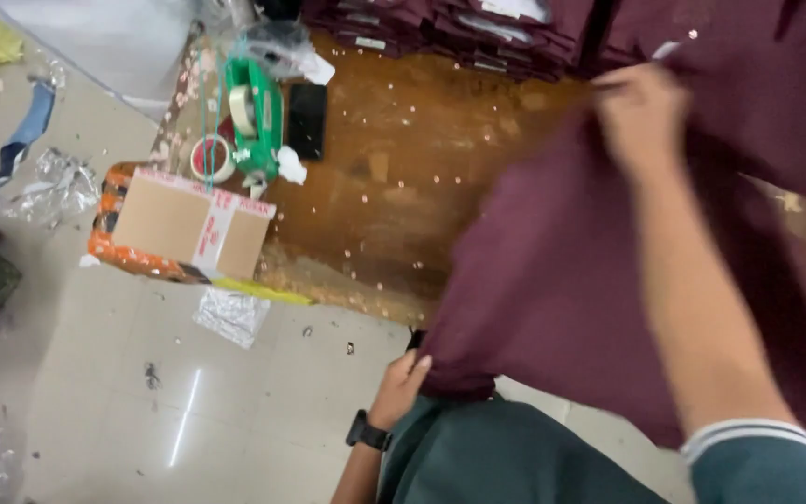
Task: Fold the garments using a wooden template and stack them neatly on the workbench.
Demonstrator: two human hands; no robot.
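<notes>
Maroon cloth garment [562, 271] hangs stretched over the brown desk [394, 168] edge, its long axis slanting from upper right to lower left. The right hand [641, 112], arm extended forward, pinches its upper edge; the left hand [403, 383], wrist bent near the lap, grips its lower corner.

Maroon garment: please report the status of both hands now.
Left hand grips lower edge of maroon garment. Right hand pinches its upper part. Garment hangs over wooden table; nothing blocks it.
</notes>
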